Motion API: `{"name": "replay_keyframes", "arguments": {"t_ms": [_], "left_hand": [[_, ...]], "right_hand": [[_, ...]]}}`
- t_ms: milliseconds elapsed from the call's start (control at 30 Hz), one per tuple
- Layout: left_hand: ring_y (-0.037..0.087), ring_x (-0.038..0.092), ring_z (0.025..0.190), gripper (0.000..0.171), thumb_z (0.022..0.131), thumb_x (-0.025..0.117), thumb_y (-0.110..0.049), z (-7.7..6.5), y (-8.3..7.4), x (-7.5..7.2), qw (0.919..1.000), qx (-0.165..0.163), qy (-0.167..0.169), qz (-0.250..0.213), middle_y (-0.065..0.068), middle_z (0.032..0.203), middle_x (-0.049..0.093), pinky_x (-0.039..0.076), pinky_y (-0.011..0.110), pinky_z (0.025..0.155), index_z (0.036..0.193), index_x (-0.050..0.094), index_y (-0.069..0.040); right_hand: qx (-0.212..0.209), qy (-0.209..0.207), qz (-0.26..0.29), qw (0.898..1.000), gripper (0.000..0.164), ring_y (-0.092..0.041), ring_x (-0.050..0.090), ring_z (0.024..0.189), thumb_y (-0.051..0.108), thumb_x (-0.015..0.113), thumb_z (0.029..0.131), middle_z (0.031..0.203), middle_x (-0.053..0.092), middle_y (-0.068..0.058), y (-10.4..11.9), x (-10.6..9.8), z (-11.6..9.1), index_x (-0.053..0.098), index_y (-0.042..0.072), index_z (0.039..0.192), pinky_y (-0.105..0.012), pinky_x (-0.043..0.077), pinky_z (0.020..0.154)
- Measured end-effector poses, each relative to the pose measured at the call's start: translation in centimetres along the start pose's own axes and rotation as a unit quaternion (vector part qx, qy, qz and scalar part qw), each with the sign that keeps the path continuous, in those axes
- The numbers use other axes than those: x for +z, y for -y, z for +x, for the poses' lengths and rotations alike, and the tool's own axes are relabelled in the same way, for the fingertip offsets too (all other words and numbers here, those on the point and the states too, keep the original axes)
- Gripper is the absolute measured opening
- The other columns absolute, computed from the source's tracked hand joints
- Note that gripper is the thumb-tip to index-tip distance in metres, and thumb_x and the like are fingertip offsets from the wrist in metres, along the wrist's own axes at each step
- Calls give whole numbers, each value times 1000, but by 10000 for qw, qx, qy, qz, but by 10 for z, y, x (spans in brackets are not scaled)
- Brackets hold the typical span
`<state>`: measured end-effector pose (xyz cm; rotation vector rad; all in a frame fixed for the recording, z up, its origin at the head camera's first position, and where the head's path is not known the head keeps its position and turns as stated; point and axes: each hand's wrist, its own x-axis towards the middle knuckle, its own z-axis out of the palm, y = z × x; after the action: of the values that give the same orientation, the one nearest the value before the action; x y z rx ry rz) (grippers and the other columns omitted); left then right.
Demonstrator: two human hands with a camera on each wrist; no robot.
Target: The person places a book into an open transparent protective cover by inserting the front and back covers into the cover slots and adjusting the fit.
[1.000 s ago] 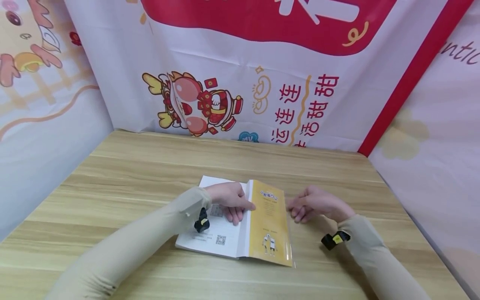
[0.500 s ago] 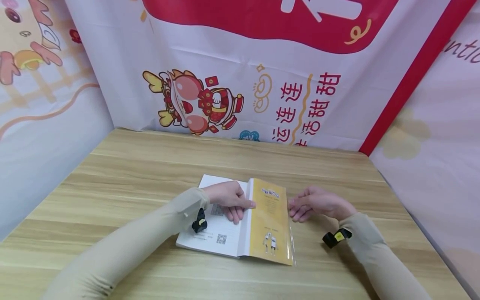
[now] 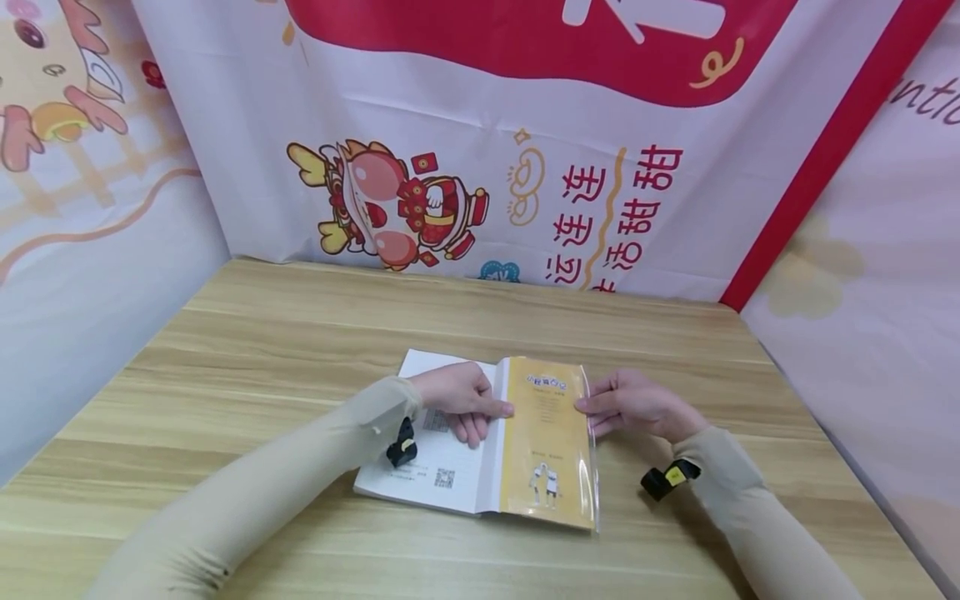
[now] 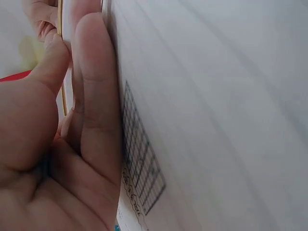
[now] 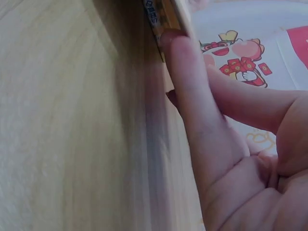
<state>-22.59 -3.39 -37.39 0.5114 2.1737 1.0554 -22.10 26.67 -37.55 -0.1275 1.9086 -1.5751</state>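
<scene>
On the table lies an open book with a white page (image 3: 420,487) at left and a yellow book cover (image 3: 551,442) spread to the right, its outer edge in clear plastic. My left hand (image 3: 456,393) holds the cover near the fold, thumb on the yellow side and the other fingers over the white page. At the cover's outer edge my right hand (image 3: 637,406) pinches, with its thumb on top. The left wrist view shows the page's printed code (image 4: 140,151) beside the fingers. In the right wrist view, thumb and fingers meet at the cover's edge (image 5: 169,19).
The wood-grain table (image 3: 300,333) extends around the book. Behind it hangs a printed cloth (image 3: 480,108) with a cartoon figure and red lettering. More printed cloth walls (image 3: 90,242) stand at both sides. A black strap with a camera (image 3: 667,479) sits on each wrist.
My right thumb has come over onto the cover's outer edge, which it now pinches. That edge has shifted right and the cover lies wider. The left hand stays in place.
</scene>
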Motion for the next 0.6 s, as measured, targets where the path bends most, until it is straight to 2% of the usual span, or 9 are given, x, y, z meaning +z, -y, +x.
{"name": "replay_keyframes", "arguments": {"t_ms": [133,267,433,600], "left_hand": [[24,68,61,43,88,64,-42,4,0,0,9999,-50,138,-57,14,71,67,55,35,56,80,64,0],[24,67,59,42,91,61,-40,2,-6,-1,9996,-26,275,93,14,71,67,55,35,57,80,64,0],[21,67,56,41,92,61,-38,-6,-15,-1,9995,9,248,191,13,69,67,55,33,57,80,63,1],[21,66,55,42,91,62,-39,-7,-15,-1,9997,-61,184,138,14,69,66,54,32,56,80,61,2]], "right_hand": [[1,78,96,9999,15,-21,67,71,5,64,88,92,66,-20,0,-2,1,64,-7,97,-41,53,77],[11,134,98,9999,17,-21,67,71,6,64,89,92,66,-20,0,-2,0,64,-7,99,-41,52,78],[7,207,134,9997,18,-22,67,72,7,63,90,94,66,-20,1,-3,0,64,-7,102,-42,52,79],[23,310,169,9994,23,-28,68,81,8,63,91,103,64,-25,2,-3,1,64,-8,107,-44,50,82]]}}
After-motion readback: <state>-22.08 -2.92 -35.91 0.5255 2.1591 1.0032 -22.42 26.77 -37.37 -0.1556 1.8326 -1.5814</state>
